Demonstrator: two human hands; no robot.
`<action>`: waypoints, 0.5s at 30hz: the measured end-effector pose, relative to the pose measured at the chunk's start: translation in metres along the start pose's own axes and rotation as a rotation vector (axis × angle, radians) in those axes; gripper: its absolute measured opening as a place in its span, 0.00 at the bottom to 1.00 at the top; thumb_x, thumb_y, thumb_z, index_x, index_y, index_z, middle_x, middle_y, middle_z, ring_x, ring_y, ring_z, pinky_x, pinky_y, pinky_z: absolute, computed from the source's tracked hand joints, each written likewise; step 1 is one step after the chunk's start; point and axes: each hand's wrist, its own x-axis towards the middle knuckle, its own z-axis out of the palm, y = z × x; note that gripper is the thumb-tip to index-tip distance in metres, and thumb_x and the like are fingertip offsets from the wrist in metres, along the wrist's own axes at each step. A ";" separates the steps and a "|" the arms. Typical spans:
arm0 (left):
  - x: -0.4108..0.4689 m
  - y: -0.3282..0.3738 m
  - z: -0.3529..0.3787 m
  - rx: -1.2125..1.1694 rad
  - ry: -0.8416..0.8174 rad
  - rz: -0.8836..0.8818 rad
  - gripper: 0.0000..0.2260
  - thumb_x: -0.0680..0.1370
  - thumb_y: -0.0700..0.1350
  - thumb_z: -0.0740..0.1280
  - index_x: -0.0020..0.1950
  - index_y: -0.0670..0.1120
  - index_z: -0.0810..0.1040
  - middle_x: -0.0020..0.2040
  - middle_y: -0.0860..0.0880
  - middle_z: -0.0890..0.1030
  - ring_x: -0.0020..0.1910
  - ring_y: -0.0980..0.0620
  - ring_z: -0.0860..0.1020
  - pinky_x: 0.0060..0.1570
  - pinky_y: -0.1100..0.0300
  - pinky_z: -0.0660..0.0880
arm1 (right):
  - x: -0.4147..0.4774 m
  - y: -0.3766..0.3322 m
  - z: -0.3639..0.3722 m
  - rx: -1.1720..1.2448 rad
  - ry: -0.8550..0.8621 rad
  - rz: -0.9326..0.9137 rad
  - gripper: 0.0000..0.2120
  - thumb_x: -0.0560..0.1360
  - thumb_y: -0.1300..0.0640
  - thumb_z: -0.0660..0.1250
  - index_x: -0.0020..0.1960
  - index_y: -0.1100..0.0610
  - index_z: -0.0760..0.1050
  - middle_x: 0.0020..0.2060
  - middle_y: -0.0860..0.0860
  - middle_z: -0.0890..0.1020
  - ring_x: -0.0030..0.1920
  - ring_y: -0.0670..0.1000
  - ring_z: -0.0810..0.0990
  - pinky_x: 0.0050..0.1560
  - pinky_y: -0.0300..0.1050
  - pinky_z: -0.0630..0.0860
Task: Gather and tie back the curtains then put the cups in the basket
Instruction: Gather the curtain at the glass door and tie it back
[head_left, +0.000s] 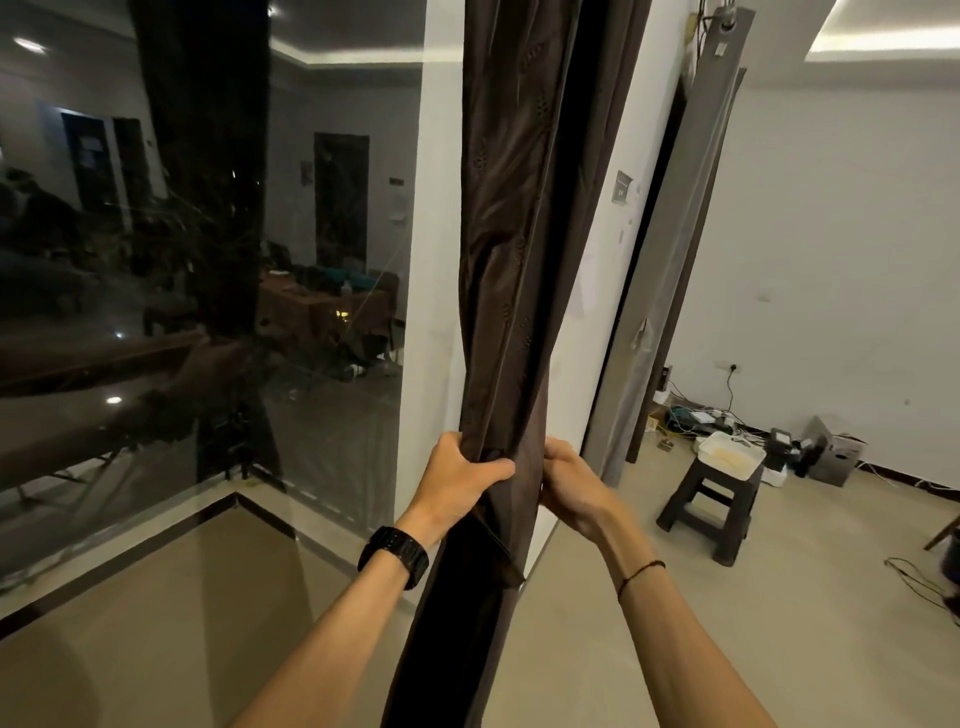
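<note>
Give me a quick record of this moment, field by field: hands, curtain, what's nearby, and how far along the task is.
left hand: gripping the curtain bunch from its left side
right hand: closed on the bunch from its right side
curtain: brown, gathered into a twisted column beside the window
tie: none visibly fastened
stool: dark, at right, carrying a white tray
cups, basket: not in view

The curtain (511, 218) is hanging as a dark brown bundle of folds with a faint dotted pattern, running down in front of the white pillar beside the window glass. It is being pinched into a narrow waist low down, twisting slightly above that point and falling looser and darker below it toward the floor. No cups or basket are showing.
</note>
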 end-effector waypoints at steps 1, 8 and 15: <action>0.002 -0.001 -0.001 -0.008 -0.013 -0.008 0.16 0.74 0.37 0.77 0.54 0.49 0.73 0.53 0.47 0.83 0.47 0.53 0.84 0.37 0.67 0.79 | 0.000 -0.001 0.001 0.024 -0.068 0.017 0.17 0.83 0.70 0.55 0.65 0.64 0.78 0.59 0.62 0.84 0.61 0.63 0.82 0.63 0.62 0.79; 0.003 -0.002 -0.005 0.016 0.030 0.032 0.11 0.76 0.41 0.76 0.52 0.50 0.77 0.50 0.50 0.84 0.51 0.51 0.84 0.45 0.62 0.81 | 0.009 -0.001 0.002 -0.472 0.150 -0.068 0.10 0.78 0.69 0.66 0.45 0.62 0.85 0.41 0.60 0.87 0.45 0.62 0.86 0.48 0.62 0.84; -0.003 -0.024 0.010 0.878 0.297 0.194 0.37 0.75 0.75 0.47 0.69 0.49 0.67 0.56 0.46 0.76 0.54 0.42 0.77 0.49 0.48 0.75 | -0.018 0.016 0.055 -0.718 0.826 -0.303 0.07 0.78 0.59 0.68 0.48 0.57 0.85 0.40 0.48 0.86 0.39 0.45 0.80 0.42 0.38 0.76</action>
